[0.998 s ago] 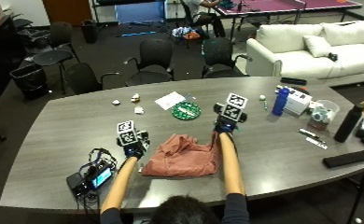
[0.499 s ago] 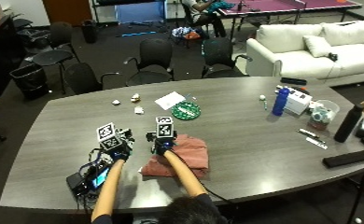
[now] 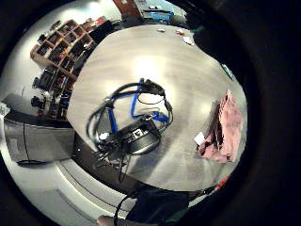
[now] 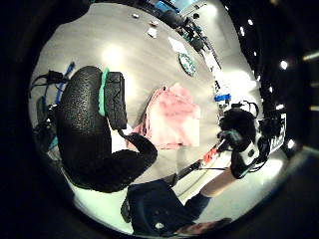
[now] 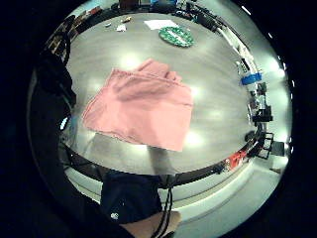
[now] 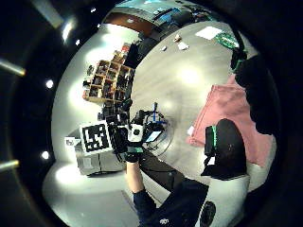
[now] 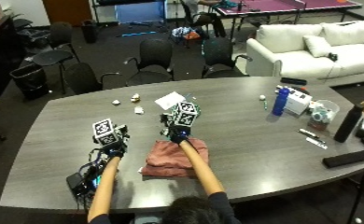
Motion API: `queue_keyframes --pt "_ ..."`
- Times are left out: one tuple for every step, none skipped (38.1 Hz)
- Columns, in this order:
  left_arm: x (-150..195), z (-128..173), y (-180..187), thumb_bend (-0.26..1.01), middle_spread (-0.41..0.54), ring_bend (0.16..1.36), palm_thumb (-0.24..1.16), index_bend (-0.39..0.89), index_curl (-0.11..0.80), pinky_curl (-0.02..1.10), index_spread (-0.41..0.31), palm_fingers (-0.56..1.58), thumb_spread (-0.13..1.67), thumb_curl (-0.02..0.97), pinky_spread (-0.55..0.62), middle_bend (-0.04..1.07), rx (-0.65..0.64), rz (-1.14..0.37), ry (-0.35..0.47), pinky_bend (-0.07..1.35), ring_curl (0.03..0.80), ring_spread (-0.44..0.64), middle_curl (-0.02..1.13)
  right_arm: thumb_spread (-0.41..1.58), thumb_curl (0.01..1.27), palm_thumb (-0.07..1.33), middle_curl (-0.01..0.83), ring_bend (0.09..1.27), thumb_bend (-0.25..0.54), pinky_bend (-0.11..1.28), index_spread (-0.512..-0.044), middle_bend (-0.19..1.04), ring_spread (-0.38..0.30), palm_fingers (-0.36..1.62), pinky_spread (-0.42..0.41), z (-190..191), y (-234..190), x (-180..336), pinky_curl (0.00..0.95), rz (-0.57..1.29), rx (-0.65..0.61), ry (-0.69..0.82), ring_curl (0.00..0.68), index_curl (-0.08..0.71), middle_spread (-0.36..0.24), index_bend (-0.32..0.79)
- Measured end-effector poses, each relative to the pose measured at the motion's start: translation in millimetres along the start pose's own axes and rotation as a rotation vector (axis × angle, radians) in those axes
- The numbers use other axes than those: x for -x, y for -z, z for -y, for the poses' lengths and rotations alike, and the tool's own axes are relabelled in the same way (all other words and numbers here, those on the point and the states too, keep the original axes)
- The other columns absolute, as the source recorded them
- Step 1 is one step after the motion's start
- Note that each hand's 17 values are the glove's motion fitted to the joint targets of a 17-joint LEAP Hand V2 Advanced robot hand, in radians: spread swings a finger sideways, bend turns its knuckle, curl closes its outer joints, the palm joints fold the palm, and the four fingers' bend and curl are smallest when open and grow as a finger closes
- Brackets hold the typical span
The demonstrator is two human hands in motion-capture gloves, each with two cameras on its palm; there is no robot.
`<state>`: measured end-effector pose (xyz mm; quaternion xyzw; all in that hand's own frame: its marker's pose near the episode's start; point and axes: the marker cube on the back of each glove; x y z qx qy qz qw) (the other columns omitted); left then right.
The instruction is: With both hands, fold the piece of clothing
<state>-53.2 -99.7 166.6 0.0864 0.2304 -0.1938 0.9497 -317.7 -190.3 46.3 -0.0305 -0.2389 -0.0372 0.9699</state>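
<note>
A dusty-pink garment (image 7: 170, 159) lies folded into a rough rectangle on the grey table (image 7: 262, 140), near the front edge. My right hand (image 7: 178, 135) hovers over its far edge with fingers loosely curled and no cloth in them. The right little finger side palm view shows the garment (image 5: 141, 109) flat on the table. My left hand (image 7: 112, 148) is left of the garment, above a tangle of cables; its thumb and fingers (image 4: 94, 134) curl loosely around nothing. The garment (image 4: 172, 119) lies beside that hand, apart from it.
A black device with blue and black cables (image 7: 82, 177) sits at the table's front left. A white paper (image 7: 170, 99) and a green disc (image 5: 177, 35) lie beyond the garment. A blue bottle (image 7: 281, 100), a black bottle (image 7: 346, 123) and a black case (image 7: 346, 158) stand at the right.
My right hand swept left from the garment's far right to above its far edge. The garment is now narrower and folded over. My left hand shifted left, over the cables.
</note>
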Motion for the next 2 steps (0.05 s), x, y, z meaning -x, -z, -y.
queue_keyframes --pt "-1.2 -3.0 5.9 0.06 0.083 0.48 0.35 0.2 0.384 0.34 -0.061 0.47 1.36 0.312 0.17 0.16 -0.004 0.0 0.0 0.29 0.295 0.23 0.34 0.82 0.63 0.98 0.484 0.59 -0.023 0.67 -0.179 0.19 -0.22 1.1 -0.303 3.8 0.0 -4.2 0.394 0.004 -0.044 0.037 0.442 0.238 -0.139 0.07" --pt "-1.9 -4.9 9.5 0.05 0.082 0.48 0.35 0.19 0.386 0.34 -0.062 0.47 1.36 0.313 0.17 0.16 -0.006 -0.001 0.0 0.28 0.295 0.23 0.34 0.82 0.63 0.98 0.484 0.59 -0.023 0.67 -0.179 0.19 -0.219 1.1 -0.303 5.4 0.2 -6.3 0.392 0.004 -0.061 0.049 0.44 0.237 -0.138 0.07"
